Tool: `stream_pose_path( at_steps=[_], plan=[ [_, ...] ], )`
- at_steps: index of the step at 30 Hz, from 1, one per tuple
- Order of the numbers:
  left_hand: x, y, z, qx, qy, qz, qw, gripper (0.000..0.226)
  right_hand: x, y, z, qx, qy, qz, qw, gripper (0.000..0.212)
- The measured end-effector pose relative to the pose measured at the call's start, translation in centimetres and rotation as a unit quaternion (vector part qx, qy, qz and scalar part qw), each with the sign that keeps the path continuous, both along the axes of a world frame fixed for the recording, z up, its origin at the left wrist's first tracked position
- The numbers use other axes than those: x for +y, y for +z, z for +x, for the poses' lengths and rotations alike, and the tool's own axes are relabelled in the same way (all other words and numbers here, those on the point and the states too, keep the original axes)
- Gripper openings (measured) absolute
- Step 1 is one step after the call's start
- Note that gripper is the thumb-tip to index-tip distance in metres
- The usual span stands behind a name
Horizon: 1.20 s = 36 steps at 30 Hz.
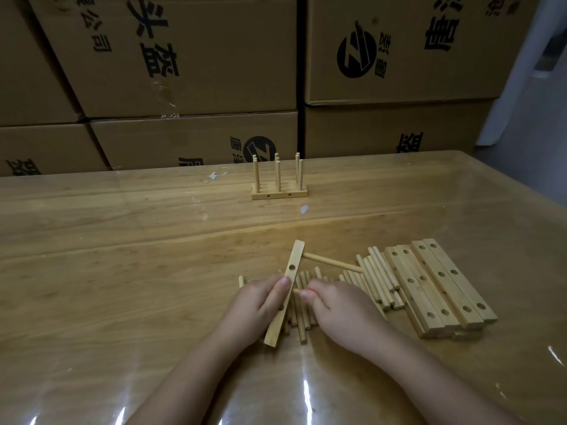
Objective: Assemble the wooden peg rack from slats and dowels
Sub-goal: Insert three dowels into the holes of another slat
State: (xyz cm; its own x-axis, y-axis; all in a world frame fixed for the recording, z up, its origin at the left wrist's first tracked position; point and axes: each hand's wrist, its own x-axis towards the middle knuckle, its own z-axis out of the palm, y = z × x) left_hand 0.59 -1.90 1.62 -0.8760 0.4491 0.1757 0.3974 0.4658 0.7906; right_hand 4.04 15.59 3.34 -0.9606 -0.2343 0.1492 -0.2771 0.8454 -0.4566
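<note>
The left hand [256,305] works over the near middle of the wooden bench [122,271]. It grips a drilled slat [292,265] around its middle, with the thumb lying along the face that shows. The slat is tilted, its far end pointing up and slightly right and its near end low toward the bench. One inserted dowel [333,262] sticks out sideways to the right from near the slat's far end.

The right hand [343,314] has its fingers [306,295] curled and pinching a second dowel [296,291]. The tip of this dowel meets the slat's right edge just beside the left thumb. Most of it is hidden inside the hand, and I cannot tell whether the tip sits in a hole.

Loose dowels [302,323] lie on the bench under and between the two hands, and the spread carries on to the right. Touching the right side of that spread is a stack of spare slats [441,286], each with a line of round holes, lying angled from far left to near right.

A finished peg rack [277,191] stands on the far middle of the bench, well apart from the hands, with two rows of upright pegs. Behind the bench is a wall of stacked cardboard boxes [184,56] printed in black.
</note>
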Motion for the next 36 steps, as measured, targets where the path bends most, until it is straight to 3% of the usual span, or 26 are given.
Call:
stream_pose_path(
  at_steps=[5, 13, 19, 23, 26, 31, 36],
  plan=[
    [0.3, -0.1, 0.0, -0.019, 0.007, 0.020, 1.000, 0.041, 0.0, -0.3, 0.0, -0.013, -0.023, -0.041, 0.999, 0.030],
    [0.3, 0.0, -0.2, -0.079, 0.036, 0.131, 0.988, 0.042, -0.8, 0.2, 0.6, 0.179, -0.045, 0.067, 0.981, 0.020],
    [0.0, 0.2, -0.7, -0.112, 0.057, 0.187, 0.974, 0.038, -0.4, 0.5, 0.5, 0.278, -0.030, 0.009, 0.960, 0.023],
    [-0.3, 0.4, -1.5, -0.136, 0.125, 0.255, 0.949, 0.037, -0.5, -0.2, 0.3, 0.238, -0.062, -0.169, 0.955, 0.035],
    [-0.6, 0.1, -2.0, -0.159, 0.179, 0.289, 0.927, 0.045, -0.5, -0.6, 0.2, 0.193, -0.070, -0.209, 0.956, 0.042],
    [-1.2, -0.1, -2.6, -0.224, 0.144, 0.415, 0.870, 0.046, 0.1, -1.0, -0.3, 0.144, -0.097, -0.099, 0.980, 0.037],
    [-1.5, -0.2, -2.8, -0.266, 0.102, 0.471, 0.835, 0.045, 0.0, -1.7, -0.5, 0.070, -0.093, 0.042, 0.992, 0.045]
  ],
)
